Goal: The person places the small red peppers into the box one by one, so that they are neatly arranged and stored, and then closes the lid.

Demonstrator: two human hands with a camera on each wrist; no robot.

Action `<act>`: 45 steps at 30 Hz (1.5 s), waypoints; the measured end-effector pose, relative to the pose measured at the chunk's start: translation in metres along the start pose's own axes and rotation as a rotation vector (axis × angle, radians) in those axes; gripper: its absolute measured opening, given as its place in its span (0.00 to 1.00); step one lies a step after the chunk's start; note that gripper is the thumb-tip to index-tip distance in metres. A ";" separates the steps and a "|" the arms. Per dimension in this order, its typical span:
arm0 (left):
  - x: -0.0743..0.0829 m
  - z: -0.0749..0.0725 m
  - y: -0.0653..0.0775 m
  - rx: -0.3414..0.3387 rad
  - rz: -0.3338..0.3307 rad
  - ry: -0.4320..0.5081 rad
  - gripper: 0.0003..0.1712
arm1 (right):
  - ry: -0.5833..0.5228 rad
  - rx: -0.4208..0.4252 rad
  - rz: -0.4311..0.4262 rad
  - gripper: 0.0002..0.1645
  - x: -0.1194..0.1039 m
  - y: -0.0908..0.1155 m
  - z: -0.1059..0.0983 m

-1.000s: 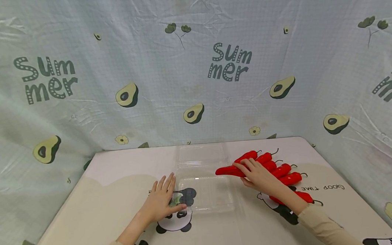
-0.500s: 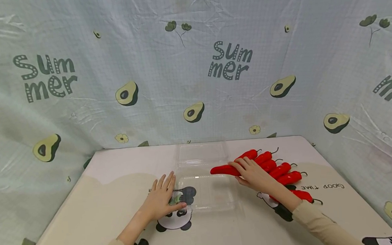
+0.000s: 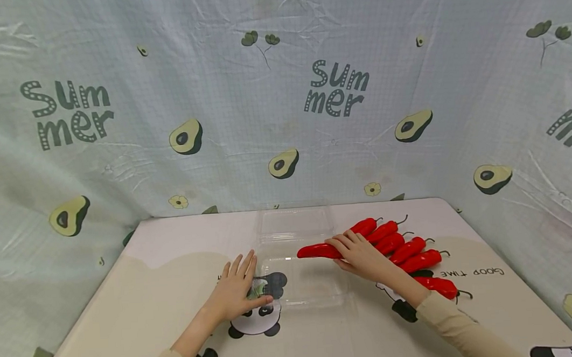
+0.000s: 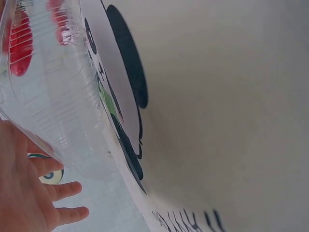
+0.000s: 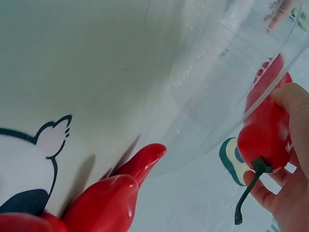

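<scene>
In the head view my right hand (image 3: 363, 256) grips a red chili pepper (image 3: 317, 251) with its tip pointing left, above the right part of a clear plastic clamshell box (image 3: 313, 290). The right wrist view shows the pepper's green stem (image 5: 247, 195) and rounded end, with thumb and fingers around its body (image 5: 263, 137). My left hand (image 3: 235, 293) lies with straight, spread fingers along the box's left side. In the left wrist view, that hand (image 4: 24, 181) is beside the clear box wall (image 4: 53, 111), and red shapes show through the plastic.
Several more red chili peppers (image 3: 419, 261) lie in a slanting row on the right of the table, stems pointing right. The clamshell's clear lid (image 3: 295, 222) lies folded back near the rear edge. A printed curtain (image 3: 223, 95) rises behind the table (image 3: 166, 292).
My right hand has moved left with the chili pepper, whose tip is now further over the box. The left hand stays in place.
</scene>
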State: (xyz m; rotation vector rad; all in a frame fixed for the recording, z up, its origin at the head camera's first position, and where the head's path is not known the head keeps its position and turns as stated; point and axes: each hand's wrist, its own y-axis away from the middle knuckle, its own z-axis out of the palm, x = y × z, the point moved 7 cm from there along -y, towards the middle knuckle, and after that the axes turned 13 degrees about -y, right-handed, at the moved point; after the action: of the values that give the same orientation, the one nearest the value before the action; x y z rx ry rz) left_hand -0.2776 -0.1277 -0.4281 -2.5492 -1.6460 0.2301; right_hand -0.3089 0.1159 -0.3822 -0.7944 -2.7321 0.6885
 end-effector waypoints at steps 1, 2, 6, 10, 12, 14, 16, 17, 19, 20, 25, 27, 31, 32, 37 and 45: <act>0.000 0.000 0.000 -0.001 0.000 0.000 0.57 | -0.005 0.000 0.000 0.30 0.000 -0.001 0.001; 0.000 0.001 0.000 -0.002 0.001 -0.001 0.57 | -0.005 -0.003 0.000 0.31 -0.001 -0.001 0.001; 0.000 0.002 -0.001 -0.007 0.002 -0.005 0.57 | -0.010 -0.024 0.011 0.32 0.000 -0.004 0.005; 0.000 0.002 -0.001 -0.008 0.005 -0.002 0.57 | -0.017 -0.034 0.020 0.32 0.000 -0.007 0.008; 0.001 0.002 -0.001 -0.005 0.006 0.000 0.57 | -0.020 -0.036 0.024 0.32 0.000 -0.009 0.009; 0.001 0.002 -0.001 -0.004 0.007 0.003 0.57 | -0.024 -0.041 0.027 0.32 0.000 -0.010 0.010; 0.001 0.002 -0.001 -0.004 0.005 0.005 0.57 | -0.021 -0.052 0.029 0.31 0.000 -0.012 0.011; 0.001 0.001 -0.001 -0.004 0.005 0.006 0.57 | -0.019 -0.058 0.030 0.31 0.000 -0.012 0.012; 0.001 0.001 -0.001 -0.005 0.003 0.008 0.57 | -0.015 -0.067 0.031 0.30 0.000 -0.013 0.014; 0.001 0.001 -0.001 -0.005 0.003 0.010 0.57 | -0.010 -0.075 0.031 0.30 0.000 -0.014 0.015; 0.001 0.001 -0.001 -0.010 0.001 0.014 0.57 | 0.022 -0.105 0.034 0.29 0.001 -0.016 0.021; 0.001 0.000 0.000 -0.013 0.001 0.016 0.57 | 0.023 -0.110 0.034 0.28 0.001 -0.017 0.023; 0.001 0.000 0.000 -0.012 0.002 0.018 0.57 | 0.012 -0.110 0.029 0.29 0.001 -0.020 0.026; 0.001 -0.001 0.000 -0.010 0.001 0.016 0.57 | 0.012 -0.111 0.026 0.28 0.001 -0.021 0.027; 0.001 -0.002 0.000 -0.002 0.001 0.005 0.57 | 0.016 -0.117 0.013 0.27 0.002 -0.027 0.030; 0.001 -0.003 0.001 -0.001 0.004 -0.010 0.57 | 0.022 -0.118 -0.002 0.27 0.001 -0.034 0.034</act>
State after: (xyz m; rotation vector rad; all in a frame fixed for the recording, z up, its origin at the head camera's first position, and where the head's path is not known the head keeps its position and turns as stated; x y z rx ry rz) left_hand -0.2761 -0.1272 -0.4255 -2.5566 -1.6454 0.2433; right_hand -0.3359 0.0780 -0.3947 -0.8191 -2.7743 0.5188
